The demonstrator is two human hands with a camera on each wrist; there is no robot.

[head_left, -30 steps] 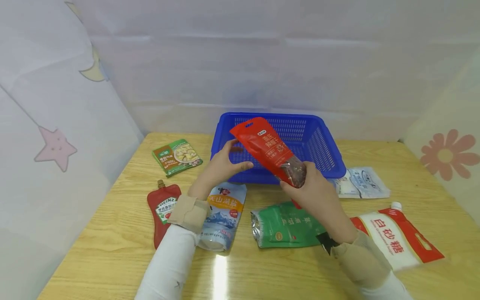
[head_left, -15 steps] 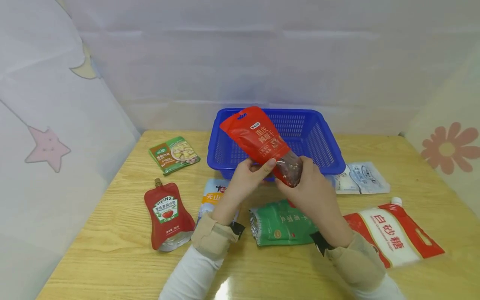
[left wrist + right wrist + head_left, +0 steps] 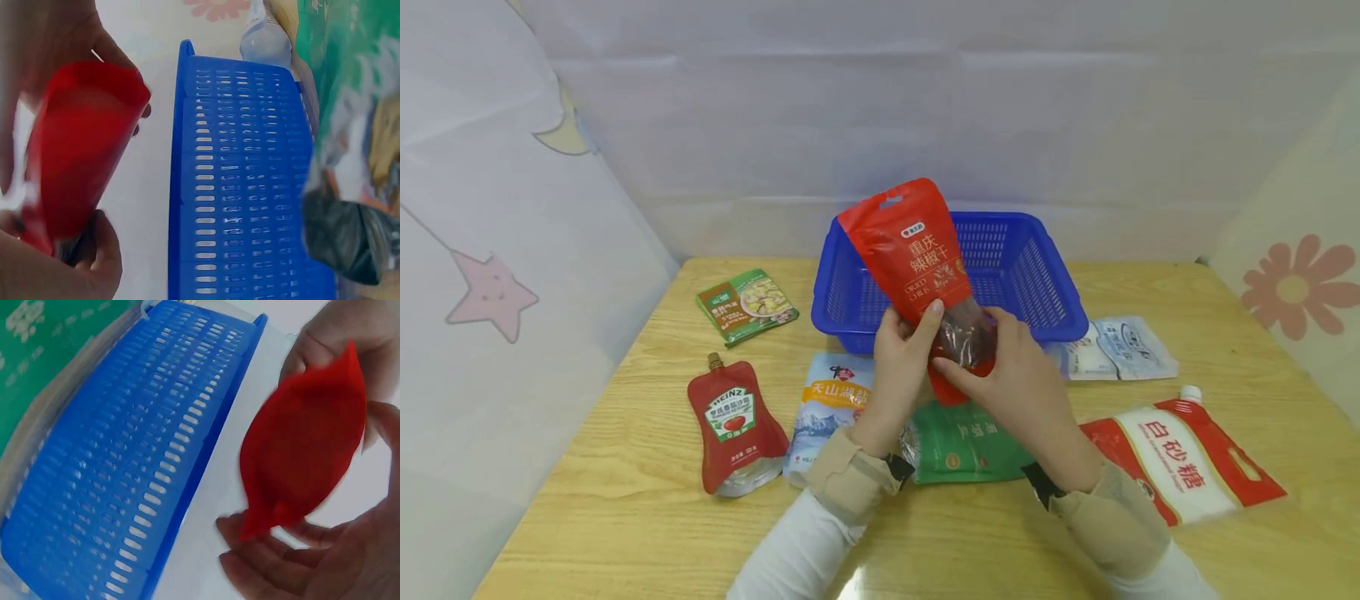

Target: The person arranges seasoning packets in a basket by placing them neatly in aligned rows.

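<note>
Both hands hold a red pouch of dried chilies (image 3: 912, 250) in front of the blue basket (image 3: 844, 307). The pouch is raised and tilted, its printed front and see-through lower window facing the head camera. My left hand (image 3: 895, 367) grips its lower left side, thumb on the front. At the lower right, my right hand (image 3: 1026, 387) holds it, with the thumb across the bottom. Seen from below in the right wrist view, the red pouch bottom (image 3: 303, 447) sits between the hands. Some fingers are hidden behind the pouch.
On the wooden table (image 3: 625, 492) lie a ketchup pouch (image 3: 737, 433), a green-brown soup packet (image 3: 747, 307) and a blue salt bag (image 3: 831, 400). A green pouch (image 3: 958, 454) lies below the hands. At the right are a white-blue packet (image 3: 1123, 350) and a white sugar bag (image 3: 1172, 462).
My left hand has moved right and taken hold of the chili pouch, which the right hand was holding alone. The pouch has lifted and turned more upright.
</note>
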